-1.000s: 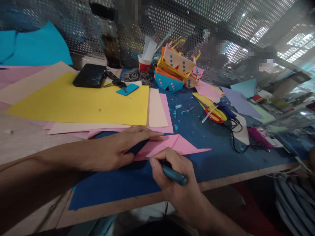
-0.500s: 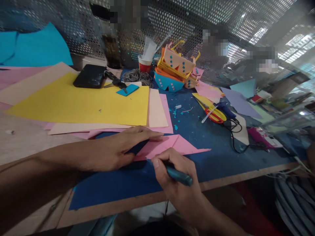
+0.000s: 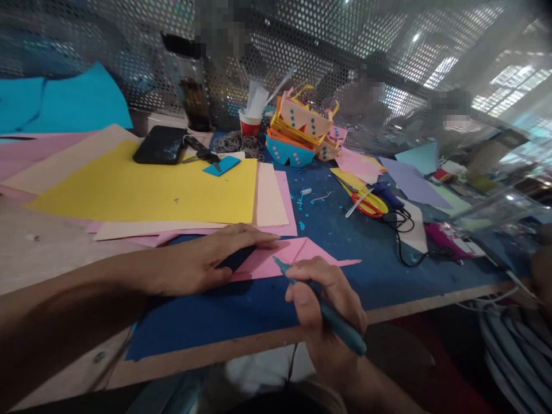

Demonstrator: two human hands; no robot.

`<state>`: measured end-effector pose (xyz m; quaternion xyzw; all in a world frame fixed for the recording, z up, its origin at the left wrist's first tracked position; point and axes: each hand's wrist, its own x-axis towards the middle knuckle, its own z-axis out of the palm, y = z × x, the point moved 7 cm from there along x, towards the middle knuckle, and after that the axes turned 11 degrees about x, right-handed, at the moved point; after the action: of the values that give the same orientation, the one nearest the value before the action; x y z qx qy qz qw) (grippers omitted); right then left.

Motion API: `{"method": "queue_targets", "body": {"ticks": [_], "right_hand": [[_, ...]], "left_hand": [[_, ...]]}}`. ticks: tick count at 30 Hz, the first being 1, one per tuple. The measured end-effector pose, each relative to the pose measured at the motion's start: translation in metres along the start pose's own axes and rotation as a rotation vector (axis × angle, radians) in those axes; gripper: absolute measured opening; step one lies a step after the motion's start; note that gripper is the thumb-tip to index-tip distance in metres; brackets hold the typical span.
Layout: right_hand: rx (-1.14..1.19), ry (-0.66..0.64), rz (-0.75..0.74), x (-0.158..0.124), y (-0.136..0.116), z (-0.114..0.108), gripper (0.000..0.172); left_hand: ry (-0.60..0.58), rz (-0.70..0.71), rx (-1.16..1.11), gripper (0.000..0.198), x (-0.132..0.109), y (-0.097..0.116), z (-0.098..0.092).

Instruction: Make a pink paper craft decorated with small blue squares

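A folded piece of pink paper (image 3: 297, 253) lies on the blue table mat, with a narrow point at its right end. Resting flat on its left part is my left hand (image 3: 211, 259), fingers stretched out and thumb apart. My right hand (image 3: 328, 305) grips a teal pen (image 3: 340, 328) between thumb and fingers. The pen's tip is over the pink paper near its middle; whether it touches the surface I cannot tell.
Yellow paper (image 3: 172, 195) tops a stack, bearing a black wallet-like case (image 3: 159, 145) and keys (image 3: 202, 152). Scissors (image 3: 366, 204), a blue glue gun (image 3: 388, 194) and its cord lie right. Decorated paper baskets (image 3: 297, 129) and a paper cup (image 3: 250, 123) stand behind.
My right hand has drawn back to the right with the pen, whose tip has lifted from the paper's lower edge to over its middle. My left hand stays on the paper.
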<state>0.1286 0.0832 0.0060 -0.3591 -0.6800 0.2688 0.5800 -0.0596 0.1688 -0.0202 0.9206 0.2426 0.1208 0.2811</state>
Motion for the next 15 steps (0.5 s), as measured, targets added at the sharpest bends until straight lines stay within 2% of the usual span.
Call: {"method": "queue_targets", "body": {"ticks": [3, 6, 8, 10, 15], "right_hand": [[-0.126, -0.046, -0.083, 0.003, -0.002, -0.016, 0.032], [-0.244, 0.055, -0.12, 0.009, 0.006, -0.051, 0.027], [-0.323, 0.104, -0.083, 0.012, 0.018, -0.073, 0.021], [-0.383, 0.099, -0.015, 0.012, 0.032, -0.088, 0.018], [-0.276, 0.097, 0.129, 0.01, 0.053, -0.102, 0.02]], "left_hand": [[-0.001, -0.011, 0.006, 0.069, 0.001, 0.0, -0.001], [-0.022, -0.035, 0.007, 0.07, 0.001, -0.001, -0.001], [-0.028, -0.028, 0.007, 0.074, 0.0, -0.003, 0.0], [-0.008, -0.017, 0.016, 0.077, -0.001, -0.006, -0.001], [0.009, 0.001, 0.049, 0.077, -0.004, -0.01, -0.002]]}}
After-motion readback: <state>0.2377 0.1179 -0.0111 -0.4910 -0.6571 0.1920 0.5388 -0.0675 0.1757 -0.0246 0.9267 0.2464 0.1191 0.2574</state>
